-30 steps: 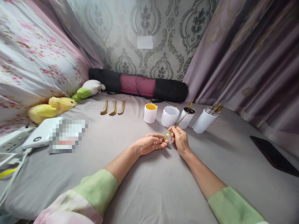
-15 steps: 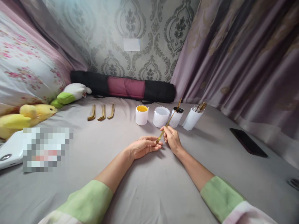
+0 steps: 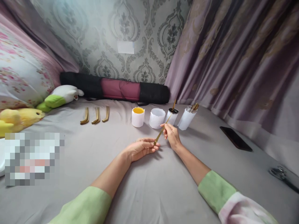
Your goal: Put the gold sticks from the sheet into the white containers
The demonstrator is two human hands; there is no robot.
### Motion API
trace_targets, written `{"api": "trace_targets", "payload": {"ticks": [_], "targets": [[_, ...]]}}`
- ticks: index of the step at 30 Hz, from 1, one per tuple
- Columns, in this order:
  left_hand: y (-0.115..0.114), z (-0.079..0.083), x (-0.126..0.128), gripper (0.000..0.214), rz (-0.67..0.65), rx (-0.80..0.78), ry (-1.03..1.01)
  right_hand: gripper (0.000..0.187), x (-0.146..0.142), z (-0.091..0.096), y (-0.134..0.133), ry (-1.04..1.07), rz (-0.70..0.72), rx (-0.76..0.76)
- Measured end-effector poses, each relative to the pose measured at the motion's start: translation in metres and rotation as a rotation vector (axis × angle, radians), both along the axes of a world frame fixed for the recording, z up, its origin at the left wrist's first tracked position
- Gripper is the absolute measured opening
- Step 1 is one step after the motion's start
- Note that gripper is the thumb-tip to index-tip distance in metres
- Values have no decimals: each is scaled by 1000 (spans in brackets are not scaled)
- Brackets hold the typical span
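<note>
A long, thin gold-coloured stick [image 3: 159, 135] slants up and away between my two hands. My left hand [image 3: 140, 150] has its lower end between thumb and fingers, palm turned partly up. Higher up the shaft, my right hand [image 3: 171, 135] is closed in a pinch. The stick's upper part passes in front of a white can with a dark inside [image 3: 171, 117]. Beyond my hands stand a white tub of yellow contents [image 3: 137, 119] and a whitish, translucent tub [image 3: 157, 120]. A white-wrapped jar [image 3: 184, 120] holds several gold sticks [image 3: 194, 107].
Three groups of bent gold sticks [image 3: 95, 115] lie on the grey sheet [image 3: 130, 193]. A black-and-maroon long bag [image 3: 120, 90] lies along the wall. Plush toys [image 3: 62, 95] and a blurred-out object [image 3: 34, 158] are at left; a dark phone [image 3: 235, 138] is at right.
The view has shifted a little to the right, so most things appear farther left. Both hands keep hold of the stick, which has turned slightly between them.
</note>
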State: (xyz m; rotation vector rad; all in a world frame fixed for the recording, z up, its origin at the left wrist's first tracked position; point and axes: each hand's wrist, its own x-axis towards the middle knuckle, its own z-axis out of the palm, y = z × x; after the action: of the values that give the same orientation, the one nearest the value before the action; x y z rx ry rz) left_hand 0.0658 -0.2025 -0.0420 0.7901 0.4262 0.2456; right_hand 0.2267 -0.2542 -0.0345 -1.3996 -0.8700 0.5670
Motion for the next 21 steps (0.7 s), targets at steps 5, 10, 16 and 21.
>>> {"api": "trace_targets", "payload": {"ticks": [5,10,16,21], "targets": [[1,-3,0,25,-18,5,-14,33,7,4,1,10,-2,21],[2,-6,-1,26,-33,12,-29,31,15,13,0,45,-22,40],[1,-4,-2,25,-39,14,-21,26,24,26,-1,73,-61,47],[1,-4,-2,27,-31,7,-23,20,32,35,-2,64,-91,38]]}}
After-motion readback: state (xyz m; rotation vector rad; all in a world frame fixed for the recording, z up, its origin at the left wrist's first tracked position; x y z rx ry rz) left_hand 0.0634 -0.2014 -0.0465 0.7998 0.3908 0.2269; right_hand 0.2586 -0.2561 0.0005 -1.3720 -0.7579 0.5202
